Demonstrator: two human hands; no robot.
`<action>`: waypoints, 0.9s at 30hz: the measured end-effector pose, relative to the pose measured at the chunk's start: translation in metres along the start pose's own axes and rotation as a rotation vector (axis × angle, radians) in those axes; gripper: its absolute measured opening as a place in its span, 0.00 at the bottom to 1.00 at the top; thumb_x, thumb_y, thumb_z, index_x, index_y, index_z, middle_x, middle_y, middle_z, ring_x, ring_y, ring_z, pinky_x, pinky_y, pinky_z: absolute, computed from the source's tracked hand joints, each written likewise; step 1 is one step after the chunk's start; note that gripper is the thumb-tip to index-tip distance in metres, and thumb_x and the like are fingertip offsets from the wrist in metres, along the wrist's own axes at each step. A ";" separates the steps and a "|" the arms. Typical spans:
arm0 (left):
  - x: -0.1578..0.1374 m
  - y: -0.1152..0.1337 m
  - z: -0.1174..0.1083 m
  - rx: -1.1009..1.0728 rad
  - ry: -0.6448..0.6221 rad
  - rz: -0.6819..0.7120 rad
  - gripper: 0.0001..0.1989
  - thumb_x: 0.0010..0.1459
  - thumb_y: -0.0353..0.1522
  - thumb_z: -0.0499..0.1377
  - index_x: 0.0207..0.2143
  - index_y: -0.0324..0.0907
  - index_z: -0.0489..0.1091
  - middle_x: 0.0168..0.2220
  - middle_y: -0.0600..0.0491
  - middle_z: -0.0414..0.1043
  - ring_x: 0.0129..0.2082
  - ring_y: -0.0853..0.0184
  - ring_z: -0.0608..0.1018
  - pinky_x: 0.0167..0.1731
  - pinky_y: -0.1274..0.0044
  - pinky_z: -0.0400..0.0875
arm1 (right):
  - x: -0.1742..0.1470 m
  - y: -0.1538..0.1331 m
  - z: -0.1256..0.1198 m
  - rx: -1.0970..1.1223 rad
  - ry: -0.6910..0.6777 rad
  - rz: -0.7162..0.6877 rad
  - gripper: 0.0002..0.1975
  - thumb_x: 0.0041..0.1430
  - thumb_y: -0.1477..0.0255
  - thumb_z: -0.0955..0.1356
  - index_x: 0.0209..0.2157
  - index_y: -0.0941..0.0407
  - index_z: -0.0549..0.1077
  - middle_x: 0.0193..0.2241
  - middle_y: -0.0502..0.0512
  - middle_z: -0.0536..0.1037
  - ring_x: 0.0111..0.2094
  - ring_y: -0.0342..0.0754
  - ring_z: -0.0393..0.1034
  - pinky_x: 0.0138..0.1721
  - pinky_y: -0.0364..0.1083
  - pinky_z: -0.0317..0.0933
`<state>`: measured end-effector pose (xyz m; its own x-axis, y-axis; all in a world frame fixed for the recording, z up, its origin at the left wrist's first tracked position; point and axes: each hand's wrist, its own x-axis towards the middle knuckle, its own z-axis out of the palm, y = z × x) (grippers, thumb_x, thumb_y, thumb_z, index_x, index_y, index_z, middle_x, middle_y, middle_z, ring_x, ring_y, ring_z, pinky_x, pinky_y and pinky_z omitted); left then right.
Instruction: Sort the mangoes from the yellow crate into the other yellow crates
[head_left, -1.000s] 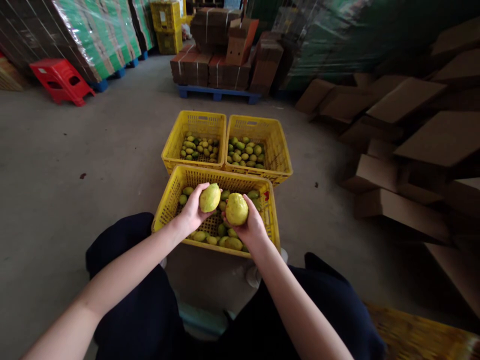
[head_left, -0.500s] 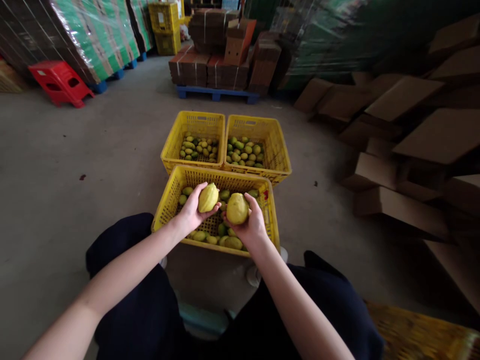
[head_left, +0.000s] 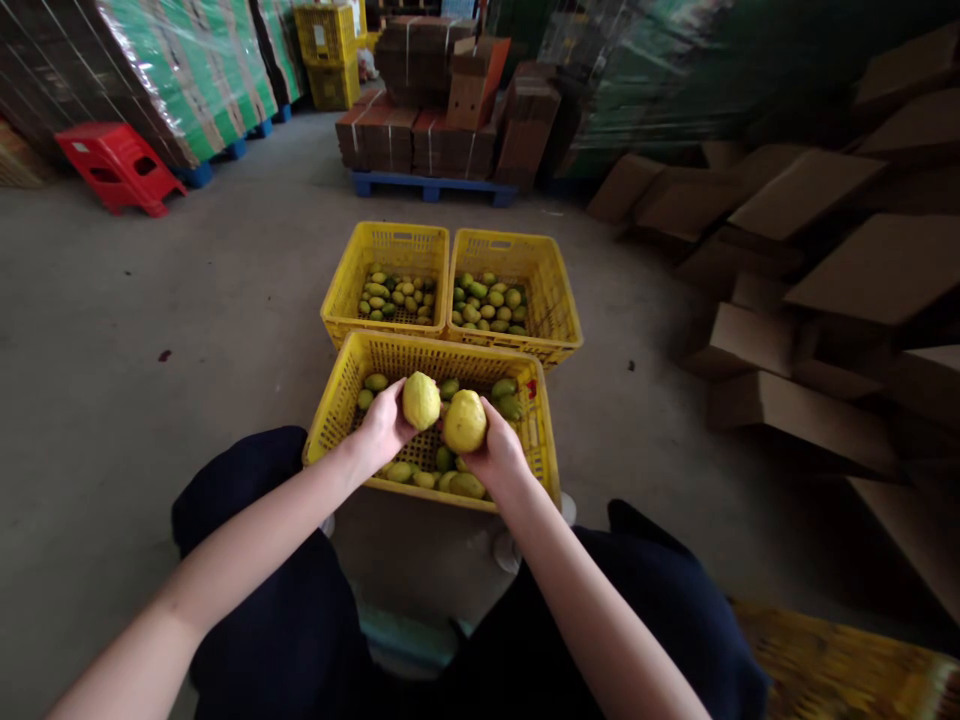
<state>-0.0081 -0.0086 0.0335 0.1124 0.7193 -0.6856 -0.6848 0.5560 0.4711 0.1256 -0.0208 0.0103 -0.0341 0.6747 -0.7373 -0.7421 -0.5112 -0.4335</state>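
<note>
My left hand (head_left: 384, 424) is closed round a yellow lemon (head_left: 421, 401) with a bumpy skin. A second, rounder yellow lemon (head_left: 465, 421) sits in my right hand (head_left: 499, 450), whose fingers are partly hidden behind the fruit. Both hands are above the near yellow crate (head_left: 322, 430), and the two lemons are side by side, close together. In that crate lie several green and yellow lemons (head_left: 466, 485), some along its near wall and others by its far corners. My hands and the held fruit cover part of the crate's floor.
Two more yellow crates, a left one (head_left: 337, 285) and a right one (head_left: 562, 300), adjoin the near crate, each with several lemons. A red stool (head_left: 120, 165) stands far left. Bundled cardboard rests on a blue pallet (head_left: 431, 188). Open cardboard boxes (head_left: 810, 420) are heaped right.
Both lemons have turned in my hands and show other sides. My right hand has shifted slightly left, bringing its lemon closer to the other and uncovering fruit at the crate's right.
</note>
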 end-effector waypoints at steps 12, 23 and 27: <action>-0.001 0.005 -0.002 0.008 -0.018 -0.014 0.11 0.60 0.37 0.56 0.35 0.36 0.71 0.21 0.53 0.72 0.19 0.68 0.77 0.17 0.80 0.73 | -0.011 -0.006 0.003 -0.018 -0.086 -0.036 0.06 0.55 0.67 0.68 0.29 0.56 0.71 0.19 0.49 0.76 0.19 0.46 0.72 0.20 0.44 0.69; 0.000 0.001 0.001 0.019 -0.044 0.024 0.13 0.64 0.31 0.51 0.39 0.33 0.73 0.26 0.49 0.77 0.25 0.67 0.80 0.23 0.80 0.74 | 0.000 0.000 0.000 -0.043 -0.013 -0.063 0.06 0.58 0.67 0.68 0.31 0.55 0.71 0.20 0.47 0.78 0.19 0.44 0.72 0.18 0.42 0.68; 0.000 0.001 0.002 -0.008 0.043 0.012 0.11 0.62 0.35 0.54 0.33 0.37 0.71 0.24 0.52 0.74 0.25 0.66 0.80 0.26 0.77 0.77 | -0.007 -0.001 0.005 -0.054 0.036 -0.002 0.08 0.61 0.69 0.65 0.29 0.56 0.71 0.19 0.48 0.77 0.18 0.44 0.71 0.20 0.43 0.70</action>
<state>-0.0073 -0.0072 0.0352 0.0730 0.7071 -0.7034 -0.6914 0.5441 0.4753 0.1231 -0.0225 0.0179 -0.0080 0.6565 -0.7543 -0.7047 -0.5389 -0.4615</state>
